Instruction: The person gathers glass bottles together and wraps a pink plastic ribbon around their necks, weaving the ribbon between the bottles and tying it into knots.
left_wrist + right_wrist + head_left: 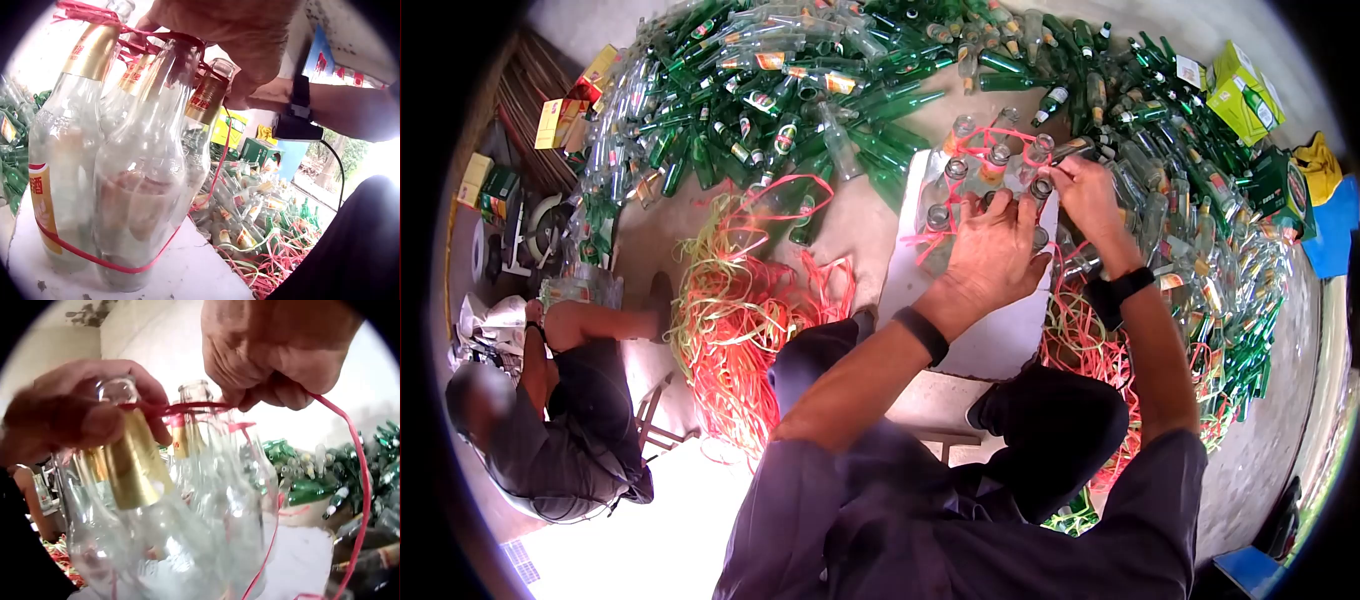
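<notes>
Clear glass bottles (pixel 140 206) stand upright in a cluster on a white board (pixel 960 345), some with gold foil necks (pixel 134 465). Red strap (pixel 197 407) runs around their necks, and another loop (pixel 125 269) circles the bodies low down. My left hand (pixel 995 250) reaches over the tops; its thumb and fingers (pixel 103 422) grip a foil-covered neck and the strap beside it. Just right of it, my right hand (pixel 1092 200) pinches the red strap at the necks, and a length (pixel 359 462) trails from its fist. The right fingertips are partly hidden.
Piles of green and clear bottles (pixel 785 135) lie behind and to the right. Tangled red and yellow-green straps (pixel 725 330) heap left of the board, with more at its right. Another person (pixel 570 430) sits at the far left. Cartons (pixel 1245 95) stand at the back right.
</notes>
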Tool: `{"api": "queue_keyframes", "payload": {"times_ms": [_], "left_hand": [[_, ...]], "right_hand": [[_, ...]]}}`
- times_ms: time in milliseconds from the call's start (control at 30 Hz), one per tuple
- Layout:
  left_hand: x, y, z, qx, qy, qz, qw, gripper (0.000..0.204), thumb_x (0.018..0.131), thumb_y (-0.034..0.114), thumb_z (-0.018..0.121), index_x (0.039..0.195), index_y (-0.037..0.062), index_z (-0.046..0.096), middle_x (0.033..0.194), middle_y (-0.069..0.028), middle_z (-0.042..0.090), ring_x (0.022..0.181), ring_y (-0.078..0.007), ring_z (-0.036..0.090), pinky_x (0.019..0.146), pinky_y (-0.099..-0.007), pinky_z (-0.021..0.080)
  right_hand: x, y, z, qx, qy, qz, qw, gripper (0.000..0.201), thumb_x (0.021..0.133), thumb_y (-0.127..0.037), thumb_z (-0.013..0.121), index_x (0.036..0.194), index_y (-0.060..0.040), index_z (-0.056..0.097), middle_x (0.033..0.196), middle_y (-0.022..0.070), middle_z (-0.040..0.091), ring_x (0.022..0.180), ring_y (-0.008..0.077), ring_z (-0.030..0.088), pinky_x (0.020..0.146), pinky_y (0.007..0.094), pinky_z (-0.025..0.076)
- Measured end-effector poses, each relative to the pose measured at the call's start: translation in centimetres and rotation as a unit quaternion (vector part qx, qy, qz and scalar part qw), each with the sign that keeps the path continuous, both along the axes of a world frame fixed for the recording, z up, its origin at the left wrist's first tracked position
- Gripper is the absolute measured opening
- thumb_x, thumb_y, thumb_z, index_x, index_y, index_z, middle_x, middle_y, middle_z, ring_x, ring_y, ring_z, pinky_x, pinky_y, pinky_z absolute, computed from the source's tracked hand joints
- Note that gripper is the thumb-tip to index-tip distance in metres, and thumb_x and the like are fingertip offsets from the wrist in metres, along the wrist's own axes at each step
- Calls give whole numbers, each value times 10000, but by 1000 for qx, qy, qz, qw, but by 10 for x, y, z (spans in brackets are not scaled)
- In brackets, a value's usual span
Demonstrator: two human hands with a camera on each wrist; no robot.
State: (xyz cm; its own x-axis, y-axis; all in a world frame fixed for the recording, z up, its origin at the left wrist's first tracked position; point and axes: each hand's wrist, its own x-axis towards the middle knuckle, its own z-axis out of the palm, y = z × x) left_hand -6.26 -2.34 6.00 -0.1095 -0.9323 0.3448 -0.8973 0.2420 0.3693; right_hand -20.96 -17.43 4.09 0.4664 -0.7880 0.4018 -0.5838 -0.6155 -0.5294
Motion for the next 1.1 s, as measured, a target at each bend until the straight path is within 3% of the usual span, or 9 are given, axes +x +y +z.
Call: {"api": "queue_keyframes", "payload": {"times_ms": [100, 167, 233, 433, 567, 800, 967, 1033, 1100], "left_hand": [[0, 0, 0, -8, 4, -16, 1000, 713, 778, 335, 737, 1270, -81, 429, 1109, -183, 611, 1197, -290, 468, 991, -604, 344], [1, 0, 0, -5, 5, -13, 1000, 724, 780, 337, 739, 1292, -72, 430, 1100, -176, 618, 1197, -287, 466, 989, -602, 348], [1, 0, 3, 2, -9, -20, 1000, 728, 782, 333, 739, 1309, -62, 429, 1096, -172, 622, 1201, -287, 465, 993, -602, 349], [0, 0, 4, 17, -54, -17, 998, 724, 795, 324, 729, 1354, -30, 438, 1096, -157, 633, 1207, -280, 462, 1006, -597, 352], [-4, -2, 0, 12, -48, 4, 999, 703, 792, 343, 717, 1369, 23, 476, 1115, -127, 645, 1175, -268, 512, 1016, -562, 349], [3, -10, 11, -25, -18, -14, 999, 657, 756, 369, 741, 1289, 34, 553, 1073, -141, 659, 1122, -286, 569, 991, -489, 404], [18, -37, 49, 208, 144, -10, 967, 541, 778, 450, 747, 1128, 57, 619, 922, -199, 666, 841, -354, 666, 752, -432, 521], [17, -46, 47, 151, 121, -9, 981, 497, 808, 454, 737, 1060, 47, 602, 867, -178, 652, 857, -322, 667, 742, -421, 512], [15, -53, 47, 259, 166, 23, 951, 473, 811, 434, 743, 976, 30, 560, 811, -138, 615, 816, -278, 651, 729, -398, 502]], "right_hand": [[6, 10, -18, 67, -111, -43, 991, 231, 880, -168, 703, 781, 32, 645, 680, 209, 589, 567, 307, 576, 565, 384, 447], [6, 7, -28, 95, -148, -37, 984, 189, 889, -132, 694, 806, 34, 659, 635, 149, 589, 549, 154, 509, 549, 330, 415], [6, 11, -28, 199, -209, -64, 955, 244, 918, -168, 689, 780, 34, 677, 622, -41, 543, 606, 57, 421, 542, 272, 374], [-7, 27, -45, 282, -304, -60, 908, 232, 925, -126, 663, 782, 56, 678, 690, -43, 588, 665, 55, 481, 605, 250, 402], [-14, 30, -45, 233, -245, -35, 940, 175, 902, -89, 652, 801, 52, 676, 678, -10, 594, 653, 59, 479, 605, 255, 407], [12, 5, -72, 266, -316, -59, 909, 200, 821, -100, 696, 694, 47, 645, 565, -7, 500, 562, 70, 415, 521, 311, 363], [9, 0, -70, 332, -256, -112, 901, 279, 801, -148, 729, 625, 41, 624, 530, -22, 470, 526, 67, 380, 473, 320, 328], [8, -4, -70, 362, -247, -130, 889, 309, 795, -164, 738, 596, 36, 613, 519, -30, 460, 518, 66, 373, 460, 324, 319], [5, -9, -71, 369, -224, -106, 896, 371, 785, -209, 757, 573, 47, 591, 501, -2, 436, 519, 76, 372, 461, 340, 323]]}}
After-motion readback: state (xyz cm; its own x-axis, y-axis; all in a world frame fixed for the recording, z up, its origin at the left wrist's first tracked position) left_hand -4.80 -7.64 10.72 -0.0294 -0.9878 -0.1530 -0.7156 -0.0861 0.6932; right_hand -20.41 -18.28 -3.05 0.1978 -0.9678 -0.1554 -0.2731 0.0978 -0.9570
